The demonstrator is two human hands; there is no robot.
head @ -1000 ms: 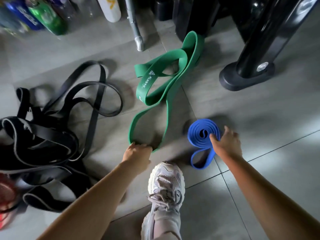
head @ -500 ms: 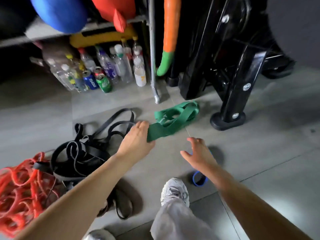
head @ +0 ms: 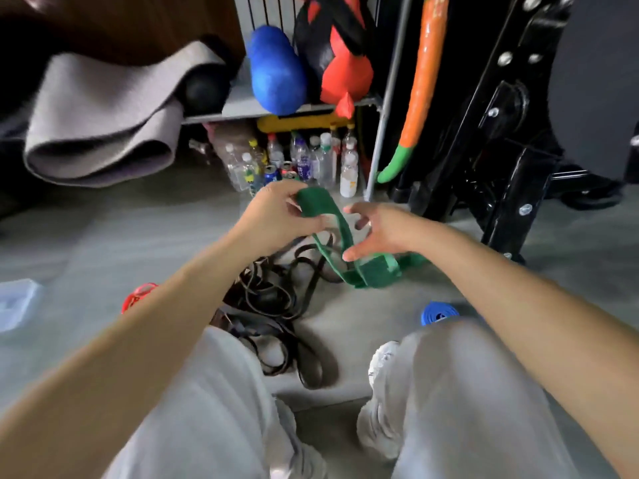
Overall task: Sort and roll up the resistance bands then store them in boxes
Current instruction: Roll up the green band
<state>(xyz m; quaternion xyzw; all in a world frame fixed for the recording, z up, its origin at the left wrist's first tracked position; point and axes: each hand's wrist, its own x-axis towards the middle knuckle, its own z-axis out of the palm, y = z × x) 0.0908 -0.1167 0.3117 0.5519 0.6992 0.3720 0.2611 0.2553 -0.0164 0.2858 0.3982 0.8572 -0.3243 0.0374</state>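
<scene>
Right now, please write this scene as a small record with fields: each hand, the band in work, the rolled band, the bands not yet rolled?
left hand: grips the top of the wide green rubber resistance band
right hand: open, fingers spread beside the band's hanging part; contact unclear
band in work: unrolled, lower end on the grey floor
rolled: rolled blue rubber band, on the floor
not rolled: tangled black bands; red bands, partly behind the left arm
box: translucent plastic box, left edge
</scene>
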